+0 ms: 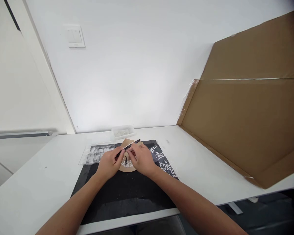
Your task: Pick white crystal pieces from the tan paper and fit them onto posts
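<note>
Over the black mat (107, 191), left hand (109, 164) grips a slim dark tool (137, 141), right hand (142, 159) looks narrow (can't tell if it's gripping). Probably detailing the brown piece (127, 169); next calls for steadiness.

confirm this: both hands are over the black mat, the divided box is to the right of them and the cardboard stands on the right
Not quite: the head view shows the divided box left of the hands. The left hand and right hand are over the black mat, and the cardboard stands on the right.
</note>
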A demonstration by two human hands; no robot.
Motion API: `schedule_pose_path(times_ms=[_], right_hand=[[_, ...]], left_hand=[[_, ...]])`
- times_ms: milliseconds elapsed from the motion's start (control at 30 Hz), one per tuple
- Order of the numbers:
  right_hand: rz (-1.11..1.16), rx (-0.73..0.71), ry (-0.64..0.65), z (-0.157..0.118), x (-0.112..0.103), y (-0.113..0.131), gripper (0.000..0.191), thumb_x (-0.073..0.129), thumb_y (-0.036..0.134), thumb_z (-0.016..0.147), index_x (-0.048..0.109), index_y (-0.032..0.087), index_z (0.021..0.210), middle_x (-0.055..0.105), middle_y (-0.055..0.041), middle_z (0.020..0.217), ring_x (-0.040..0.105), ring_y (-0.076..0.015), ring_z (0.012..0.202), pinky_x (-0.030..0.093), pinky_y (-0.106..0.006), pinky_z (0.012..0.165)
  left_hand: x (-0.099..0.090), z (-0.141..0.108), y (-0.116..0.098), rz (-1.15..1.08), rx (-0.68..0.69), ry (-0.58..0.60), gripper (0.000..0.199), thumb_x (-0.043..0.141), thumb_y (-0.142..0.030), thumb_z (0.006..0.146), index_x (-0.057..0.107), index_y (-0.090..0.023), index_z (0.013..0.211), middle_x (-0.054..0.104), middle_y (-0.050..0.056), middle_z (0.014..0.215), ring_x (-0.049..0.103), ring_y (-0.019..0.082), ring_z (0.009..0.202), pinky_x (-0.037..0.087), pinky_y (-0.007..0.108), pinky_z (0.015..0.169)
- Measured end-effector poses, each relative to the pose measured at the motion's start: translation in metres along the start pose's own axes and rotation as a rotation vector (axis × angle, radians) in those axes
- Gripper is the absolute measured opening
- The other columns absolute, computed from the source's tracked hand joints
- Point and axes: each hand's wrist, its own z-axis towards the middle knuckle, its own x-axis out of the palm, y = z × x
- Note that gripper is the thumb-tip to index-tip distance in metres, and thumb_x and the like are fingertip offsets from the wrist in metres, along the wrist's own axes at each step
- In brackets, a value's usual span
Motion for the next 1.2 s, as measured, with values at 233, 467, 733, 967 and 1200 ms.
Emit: schedule_pose_path(times_ms=[233,467,733,967,1200], right_hand=[[0.013,0.203,-0.128,0.01,-0.019,-0.027,0.017,0.045,0.032,0.103,0.051,0.023,0.09,0.073,0.0025,0.071,0.065,-0.0166,0.061,0.04,-0.028,0.067],[0.028,0.097,-0.048,0.003,-0.004,-0.01,0.014,0.045,0.028,0.102,0.05,0.023,0.09,0.074,0.002,0.075,0.066,-0.0164,0.064,0.042,-0.029,0.078],[-0.05,0.109,-0.08,0.004,-0.006,-0.011,0.015,0.046,0.03,0.102,0.052,0.023,0.09,0.074,0.0009,0.074,0.065,-0.0167,0.063,0.04,-0.028,0.073],[-0.012,0.183,-0.127,0.008,-0.012,-0.034,0.016,0.045,0.03,0.103,0.049,0.023,0.09,0.073,0.0021,0.07,0.065,-0.0172,0.06,0.039,-0.027,0.066],[-0.043,0.021,-0.046,0.0,0.007,-0.006,0.014,0.045,0.028,0.103,0.052,0.022,0.092,0.074,0.0006,0.075,0.067,-0.0172,0.069,0.04,-0.03,0.082]], left_hand=[[0.001,0.0,0.002,0.007,-0.012,-0.017,0.03,0.044,-0.04,0.102,0.068,-0.024,0.11,0.077,0.005,0.098,0.072,0.021,0.082,0.05,0.029,0.072],[0.001,0.0,0.002,0.01,-0.004,-0.005,0.028,0.045,-0.038,0.102,0.069,-0.024,0.108,0.077,0.004,0.095,0.072,0.02,0.079,0.05,0.028,0.072],[0.001,0.0,0.004,0.025,-0.004,-0.005,0.03,0.044,-0.039,0.102,0.069,-0.025,0.108,0.077,0.004,0.095,0.072,0.02,0.079,0.05,0.028,0.072],[0.003,0.0,0.008,0.036,-0.014,0.001,0.03,0.045,-0.039,0.101,0.07,-0.025,0.106,0.077,0.004,0.091,0.072,0.021,0.078,0.049,0.028,0.069],[0.002,0.001,0.007,0.023,-0.017,0.001,0.027,0.045,-0.038,0.101,0.069,-0.025,0.106,0.077,0.003,0.092,0.071,0.02,0.076,0.049,0.028,0.073]])
